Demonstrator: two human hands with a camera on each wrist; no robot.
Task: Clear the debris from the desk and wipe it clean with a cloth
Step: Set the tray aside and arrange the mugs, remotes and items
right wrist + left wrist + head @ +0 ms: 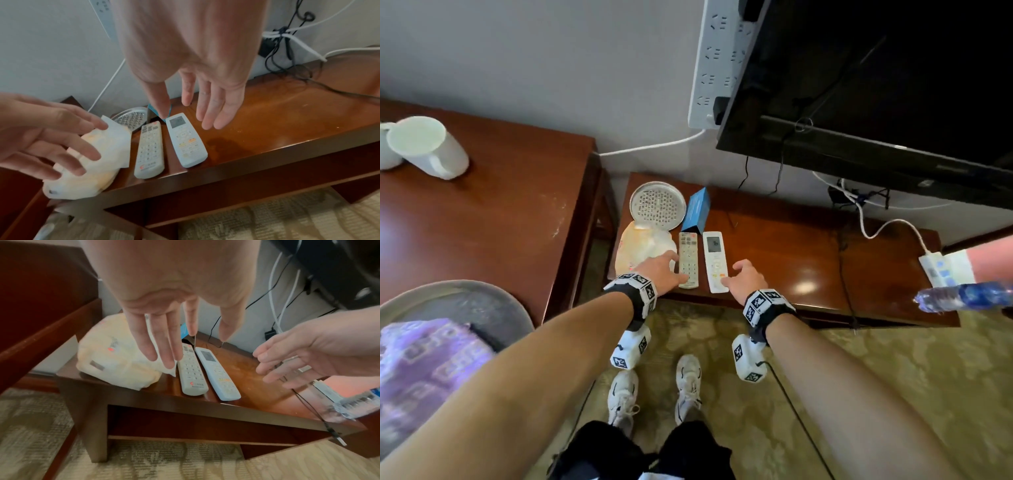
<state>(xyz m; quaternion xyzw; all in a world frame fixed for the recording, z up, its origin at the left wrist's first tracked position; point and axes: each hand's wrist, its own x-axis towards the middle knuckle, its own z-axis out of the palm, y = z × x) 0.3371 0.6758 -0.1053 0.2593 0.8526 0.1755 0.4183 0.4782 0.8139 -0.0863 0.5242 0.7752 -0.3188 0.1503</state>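
On the low brown desk [791, 260] lie two remotes side by side, a grey one [688, 258] [191, 371] [149, 149] and a white one [715, 261] [218, 374] [185, 139]. Left of them sits a pale yellow wet-wipe pack [643, 248] [115, 363] [96, 162]. My left hand [659, 270] [164, 340] hovers with straight fingers over the pack's edge and the grey remote, holding nothing. My right hand [744, 279] [201, 104] hovers open just right of the white remote.
A perforated metal dish [657, 205] and a blue box [697, 209] stand behind the remotes. A power strip [947, 269] and cables lie at the desk's right end, where another person's arm holds a plastic bottle [965, 296]. A taller table [500, 205] with cups stands left.
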